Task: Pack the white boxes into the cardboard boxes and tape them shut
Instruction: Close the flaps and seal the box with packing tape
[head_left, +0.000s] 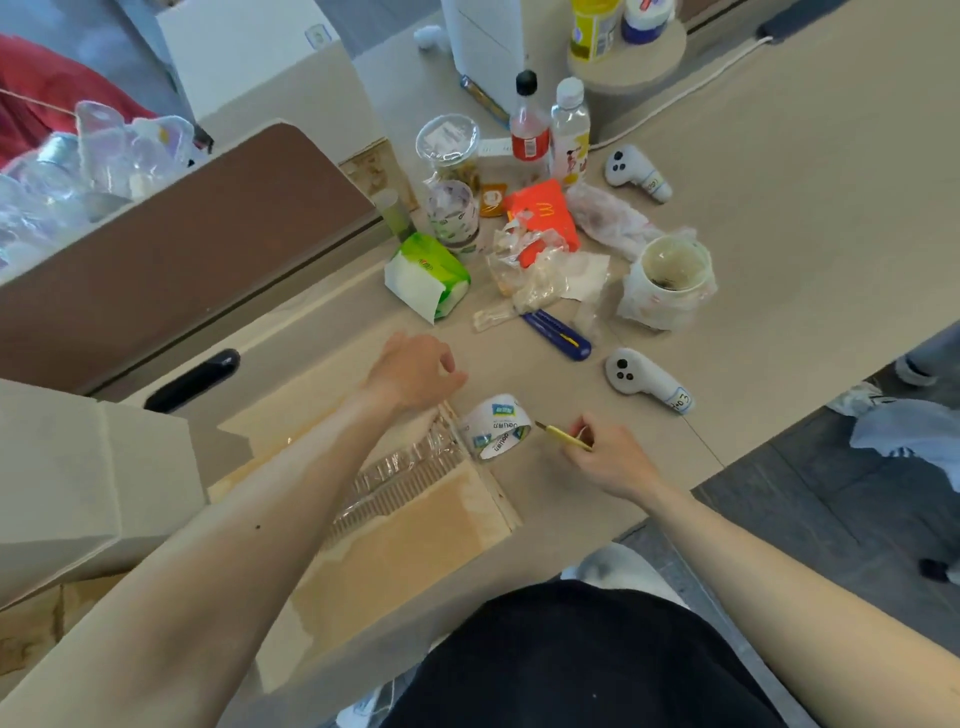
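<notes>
A closed cardboard box (415, 535) lies in front of me with clear tape (400, 473) stretched along its top seam. The tape roll (497, 427) hangs at the box's far right edge, still joined to the strip. My left hand (415, 371) rests on the far corner of the box, fingers loosely curled at the tape's end. My right hand (605, 457) pinches a thin yellow cutter blade (561, 432) whose tip points at the roll. A white box (249, 57) stands at the back left.
A blue cutter case (558, 335), two white controllers (647, 382) (636, 171), a tissue pack (428, 275), bottles (530, 124), cups and food wrappers (548, 213) clutter the table beyond. Another carton (78, 483) sits at my left. The table edge runs close on the right.
</notes>
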